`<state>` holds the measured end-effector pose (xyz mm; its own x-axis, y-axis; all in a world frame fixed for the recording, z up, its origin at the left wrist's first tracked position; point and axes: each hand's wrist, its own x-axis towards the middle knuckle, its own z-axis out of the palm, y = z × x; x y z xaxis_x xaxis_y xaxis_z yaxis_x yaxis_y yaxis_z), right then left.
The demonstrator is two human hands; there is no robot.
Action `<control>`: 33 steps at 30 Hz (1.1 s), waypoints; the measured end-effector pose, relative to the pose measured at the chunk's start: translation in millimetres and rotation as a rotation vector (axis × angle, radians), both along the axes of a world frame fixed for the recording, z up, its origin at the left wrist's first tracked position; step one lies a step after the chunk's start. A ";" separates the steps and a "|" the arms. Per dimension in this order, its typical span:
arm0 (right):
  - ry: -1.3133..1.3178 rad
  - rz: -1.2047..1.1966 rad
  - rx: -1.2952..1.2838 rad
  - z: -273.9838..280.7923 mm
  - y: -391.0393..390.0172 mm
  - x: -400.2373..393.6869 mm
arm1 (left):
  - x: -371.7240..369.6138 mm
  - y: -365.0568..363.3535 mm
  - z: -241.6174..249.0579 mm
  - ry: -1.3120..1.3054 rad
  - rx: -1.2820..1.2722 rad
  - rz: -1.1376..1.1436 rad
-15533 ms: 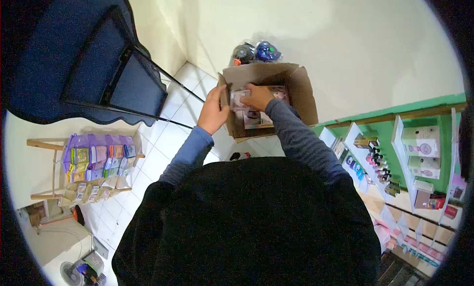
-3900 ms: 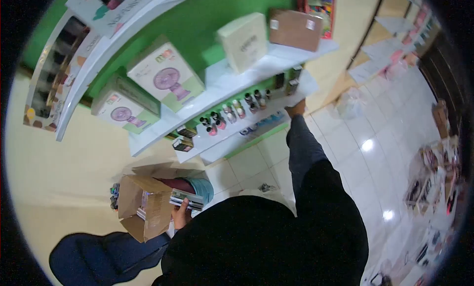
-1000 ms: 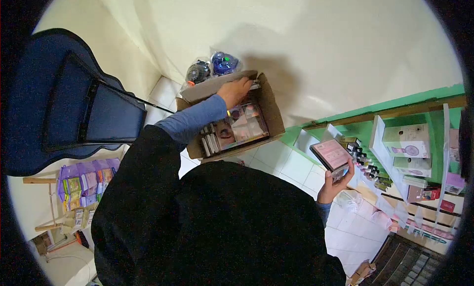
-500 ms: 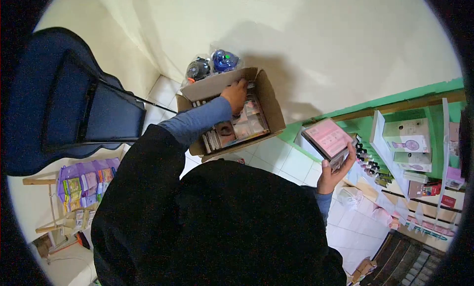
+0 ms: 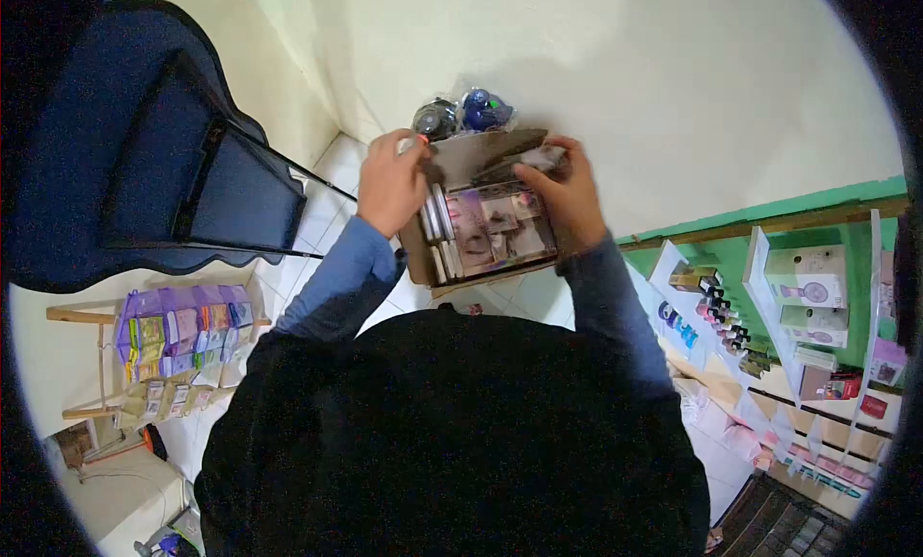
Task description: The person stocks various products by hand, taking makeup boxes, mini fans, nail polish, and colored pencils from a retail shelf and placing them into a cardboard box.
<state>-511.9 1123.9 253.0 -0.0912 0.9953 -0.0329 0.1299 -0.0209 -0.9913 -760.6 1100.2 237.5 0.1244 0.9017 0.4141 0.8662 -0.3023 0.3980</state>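
Note:
An open cardboard box (image 5: 500, 146) stands in front of me, packed with flat, picture-covered packs (image 5: 486, 235) and a row of thin pale-edged ones (image 5: 438, 216) along its left side. My left hand (image 5: 389, 187) grips the box at its back left corner, fingers curled over the flap. At the back right corner is my right hand (image 5: 574, 187), its thumb and fingers closed around a blurred pale thing (image 5: 543, 159) that I cannot make out. Behind the back flap sit a blue plastic-wrapped object (image 5: 486, 110) and a dark one (image 5: 436, 120).
To the left is a dark blue padded chair (image 5: 135, 153). A purple pocket organizer (image 5: 183, 331) hangs at lower left. Shelves on the right hold small bottles (image 5: 721, 317) and white boxes (image 5: 808, 288). A pale wall (image 5: 673, 96) rises behind the box.
My left hand has moved from inside the box to its left corner. The right hand has come from the right to the box, and the pink pack is no longer seen in it.

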 end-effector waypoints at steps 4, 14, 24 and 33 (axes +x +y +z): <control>-0.476 -0.028 -0.028 -50.6 30.6 -43.1 | -29.3 -15.0 -41.8 -0.075 -0.073 0.085; -0.766 -0.082 -0.101 -96.9 35.7 -90.9 | -28.8 -23.6 -55.4 -0.278 -0.156 0.060; -1.223 0.065 -0.137 -94.0 20.2 -98.1 | -23.7 -19.0 -48.0 -0.338 -0.130 -0.004; -1.114 0.079 -0.148 -125.4 18.2 -90.6 | -36.9 -14.5 -71.7 -0.326 -0.226 -0.063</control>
